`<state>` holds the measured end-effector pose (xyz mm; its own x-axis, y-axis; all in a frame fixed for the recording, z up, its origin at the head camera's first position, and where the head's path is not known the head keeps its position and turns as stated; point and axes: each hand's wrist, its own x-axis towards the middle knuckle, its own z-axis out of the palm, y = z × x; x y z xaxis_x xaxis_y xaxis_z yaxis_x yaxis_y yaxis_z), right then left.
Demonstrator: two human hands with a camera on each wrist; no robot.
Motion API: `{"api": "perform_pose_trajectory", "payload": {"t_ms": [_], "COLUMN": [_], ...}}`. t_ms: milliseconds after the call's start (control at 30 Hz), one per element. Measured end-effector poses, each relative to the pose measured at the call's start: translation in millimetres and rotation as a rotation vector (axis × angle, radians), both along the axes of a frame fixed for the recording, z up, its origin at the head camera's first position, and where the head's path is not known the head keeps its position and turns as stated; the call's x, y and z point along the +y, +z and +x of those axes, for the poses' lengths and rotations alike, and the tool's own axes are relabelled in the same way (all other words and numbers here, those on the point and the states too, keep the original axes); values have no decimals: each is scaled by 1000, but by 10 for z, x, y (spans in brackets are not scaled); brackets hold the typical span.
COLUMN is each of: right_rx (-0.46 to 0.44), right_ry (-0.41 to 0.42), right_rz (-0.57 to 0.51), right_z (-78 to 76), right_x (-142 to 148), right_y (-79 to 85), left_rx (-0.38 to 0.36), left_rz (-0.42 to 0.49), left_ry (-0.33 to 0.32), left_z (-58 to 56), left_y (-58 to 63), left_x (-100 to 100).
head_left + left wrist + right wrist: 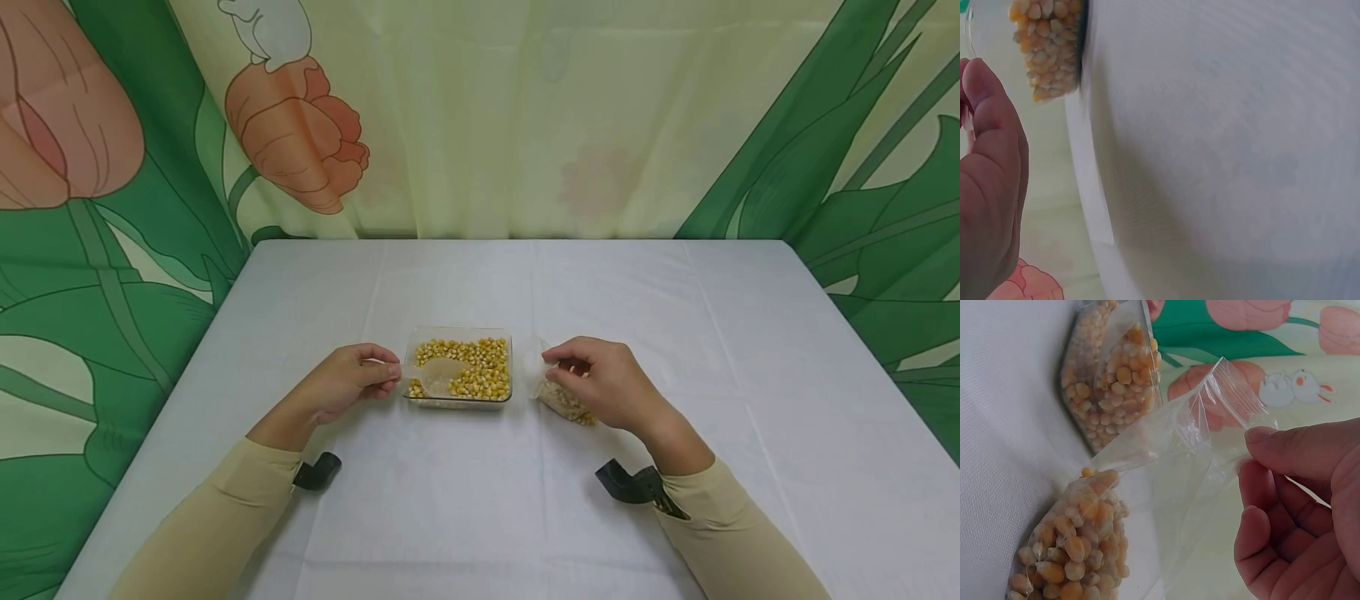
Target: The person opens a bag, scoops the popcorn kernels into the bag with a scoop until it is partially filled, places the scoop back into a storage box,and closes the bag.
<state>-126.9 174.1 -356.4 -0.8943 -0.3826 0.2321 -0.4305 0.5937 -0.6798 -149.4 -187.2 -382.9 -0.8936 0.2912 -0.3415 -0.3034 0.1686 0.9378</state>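
A clear rectangular container (459,403) of yellow corn kernels (480,379) stands mid-table. My left hand (351,377), at its left side, pinches the handle of a translucent scoop (441,377), whose bowl lies in the kernels. To the right of the container, my right hand (611,382) pinches the top edge of a clear zip bag (1172,437) between thumb and index finger. Corn kernels (1079,550) fill the bag's lower part, which rests on the table. In the left wrist view only the thumb side of my left hand (988,181) shows, and the scoop is hardly visible.
A white cloth covers the table (450,500). Behind and beside it hangs a curtain (480,117) printed with flowers, leaves and a rabbit. A black wrist mount (318,472) sticks out at the left cuff, another black mount (630,483) at the right.
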Motion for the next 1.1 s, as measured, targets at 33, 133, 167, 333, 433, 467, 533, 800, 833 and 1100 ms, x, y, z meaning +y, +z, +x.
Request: {"api": "perform_pose_trajectory", "payload": {"t_ms": [33, 133, 167, 333, 433, 467, 533, 800, 833, 1100], "right_rx": [1, 0, 0, 1, 1, 0, 2, 10, 10, 4], "right_ry": [0, -2, -2, -4, -6, -5, -4, -1, -2, -2], "right_rz": [1, 5, 5, 5, 2, 1, 0, 1, 2, 0], "right_z": [0, 0, 1, 4, 5, 5, 5, -3, -2, 1], "right_x": [1, 5, 6, 4, 4, 5, 5, -1, -2, -11], "right_y": [-1, -2, -2, 4, 3, 1, -3, -2, -1, 0], "left_rx": [1, 6, 9, 20, 15, 11, 2, -27, -31, -65], "left_rz": [5, 17, 20, 36, 50, 54, 62, 75, 77, 96], "left_ry": [3, 13, 17, 37, 51, 56, 65, 68, 65, 58], "left_z": [3, 10, 12, 10, 5, 3, -2, -15, -16, -17], "left_y": [3, 11, 12, -7, -25, -31, -41, -49, -47, -50], "left_x": [1, 6, 8, 12, 10, 10, 8, 4, 2, -29]}}
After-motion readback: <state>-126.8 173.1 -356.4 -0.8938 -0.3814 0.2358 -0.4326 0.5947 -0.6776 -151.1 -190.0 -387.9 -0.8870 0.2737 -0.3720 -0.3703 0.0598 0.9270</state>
